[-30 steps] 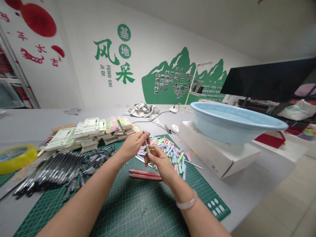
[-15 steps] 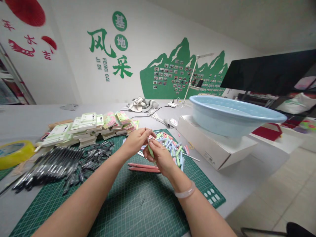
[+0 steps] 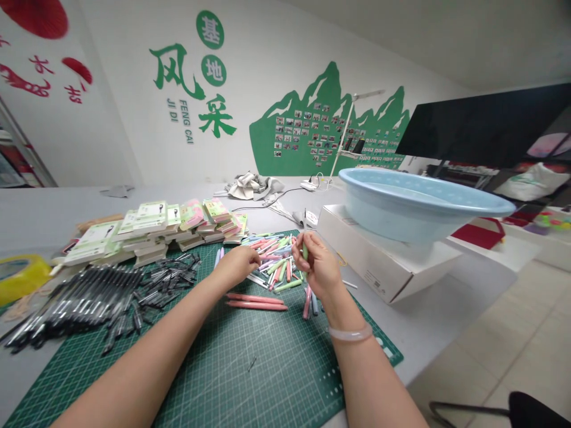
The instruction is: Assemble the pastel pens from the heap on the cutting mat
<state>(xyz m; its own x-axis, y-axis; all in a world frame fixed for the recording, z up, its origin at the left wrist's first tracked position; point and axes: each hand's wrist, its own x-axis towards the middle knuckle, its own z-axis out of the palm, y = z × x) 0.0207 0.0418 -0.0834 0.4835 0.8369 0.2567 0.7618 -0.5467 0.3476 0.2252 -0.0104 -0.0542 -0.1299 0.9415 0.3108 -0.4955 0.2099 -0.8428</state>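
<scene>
A light-blue plastic basin (image 3: 423, 208) sits on a white cardboard box (image 3: 383, 258) at right of frame; what lies inside the basin cannot be made out from this angle. The box stands on a grey worktop (image 3: 57, 208), just beside a green cutting mat (image 3: 250, 368) that takes up the lower centre. On the mat, at centre, is a loose heap of pastel pen barrels (image 3: 276, 252). The right hand (image 3: 319, 261) is raised at the heap's right side, closed around a pale green pen barrel (image 3: 304, 252) standing nearly upright; a translucent bangle (image 3: 350, 333) circles that wrist. The left hand (image 3: 236, 266) lies low at the heap's left edge, curled, and whether it holds anything cannot be told. Two pink pens (image 3: 255, 303) lie side by side below the heap. Left of the hands: a spread of black pens (image 3: 98, 303), with stacked green-and-white packets (image 3: 151, 229) behind them and a yellow tape roll (image 3: 22, 276) at far left. Further back on the worktop are a crumpled cloth (image 3: 250, 186) and a power strip (image 3: 307, 185). A green mountain mural (image 3: 303, 137) set with photographs covers the far wall; a black chair (image 3: 535, 413) shows at lower right, above the tiled floor (image 3: 486, 351).
</scene>
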